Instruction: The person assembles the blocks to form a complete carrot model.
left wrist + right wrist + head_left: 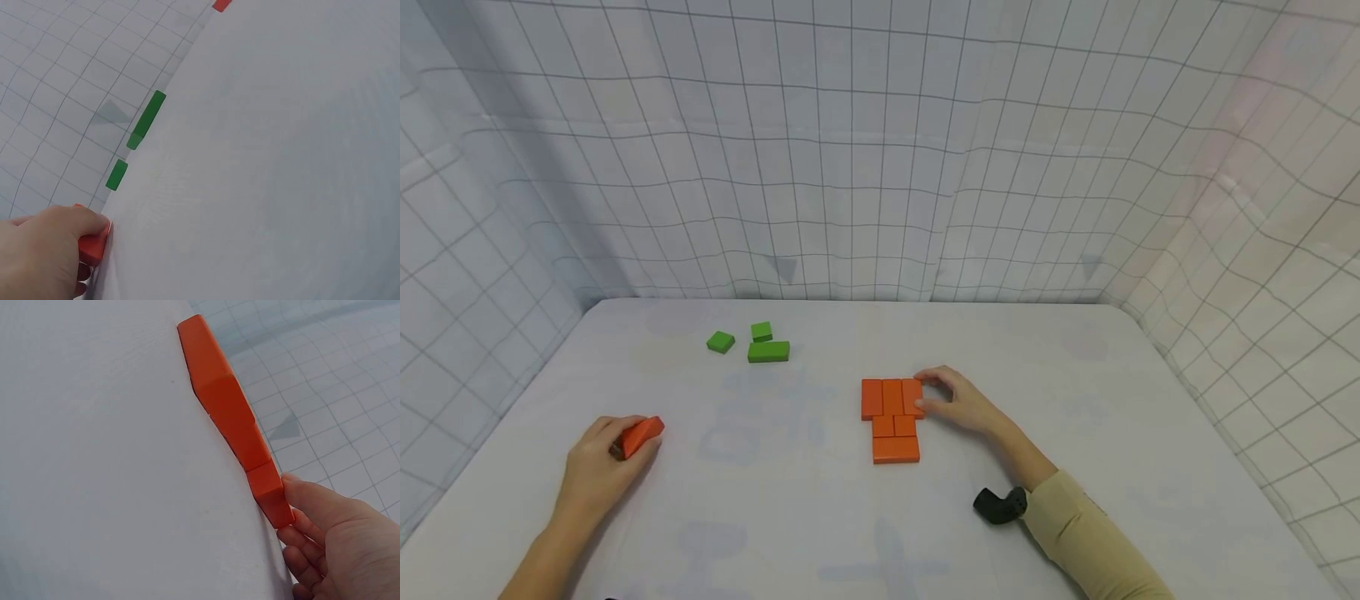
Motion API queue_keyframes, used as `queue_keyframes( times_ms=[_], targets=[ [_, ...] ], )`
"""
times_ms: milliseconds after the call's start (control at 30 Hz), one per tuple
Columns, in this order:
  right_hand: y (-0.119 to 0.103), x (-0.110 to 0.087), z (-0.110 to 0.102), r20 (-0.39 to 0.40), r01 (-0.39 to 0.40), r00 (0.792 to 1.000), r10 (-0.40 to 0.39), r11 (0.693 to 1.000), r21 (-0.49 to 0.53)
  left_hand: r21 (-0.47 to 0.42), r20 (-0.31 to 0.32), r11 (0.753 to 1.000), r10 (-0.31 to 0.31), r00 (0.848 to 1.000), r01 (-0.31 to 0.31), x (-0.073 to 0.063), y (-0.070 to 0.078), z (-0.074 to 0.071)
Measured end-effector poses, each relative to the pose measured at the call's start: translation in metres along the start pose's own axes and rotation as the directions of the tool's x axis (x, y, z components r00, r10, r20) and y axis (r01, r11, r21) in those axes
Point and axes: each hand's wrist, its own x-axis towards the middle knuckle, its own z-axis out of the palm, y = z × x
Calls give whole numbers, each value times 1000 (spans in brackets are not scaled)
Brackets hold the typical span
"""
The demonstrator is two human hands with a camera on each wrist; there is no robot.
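Observation:
My left hand (597, 468) grips a red-orange block (643, 434) at the left of the table, and it holds the block tilted. In the left wrist view, the fingers partly cover this block (93, 246). Right of the table's middle lies a flat arrangement of orange blocks (895, 449): three side by side at the far end, two small ones below them, and a wide one nearest me. The thumb and forefinger of my right hand (961, 403) pinch the far right block (912, 396) at its outer side. The right wrist view shows the thumb against that block (273, 495).
Toward the back left lie a green long block (768, 352), a small green block (762, 332) just behind it, and another green block (720, 342) farther left. A black curved object (1000, 505) sits by the right sleeve. Gridded white curtains (880, 167) border the white table (760, 517).

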Motion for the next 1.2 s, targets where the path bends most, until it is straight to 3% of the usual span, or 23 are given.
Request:
queue_keyframes(
  times_ms=[167,367,567,833,1033,1200],
  targets=[
    [-17,-3,-2,3,7,1000,-7,1000,11,-58,57,998,19,998,-15,0,1,-4],
    [-38,-6,-7,25,-10,1000,9,999,32,-130,92,986,120,988,-108,1,-1,-13],
    [-40,-7,-8,23,-9,1000,8,999,34,-163,126,982,121,985,-100,-1,-5,-14],
    [-40,-7,-8,18,-18,1000,17,999,35,-164,92,967,213,973,-196,1,-8,-7],
    [-40,-7,-8,21,-23,1000,22,999,35,-164,62,969,197,979,-184,0,-10,-3],
    [-39,-6,-8,19,-27,999,26,999,27,-168,24,956,247,969,-240,2,-12,-2]
  ],
)
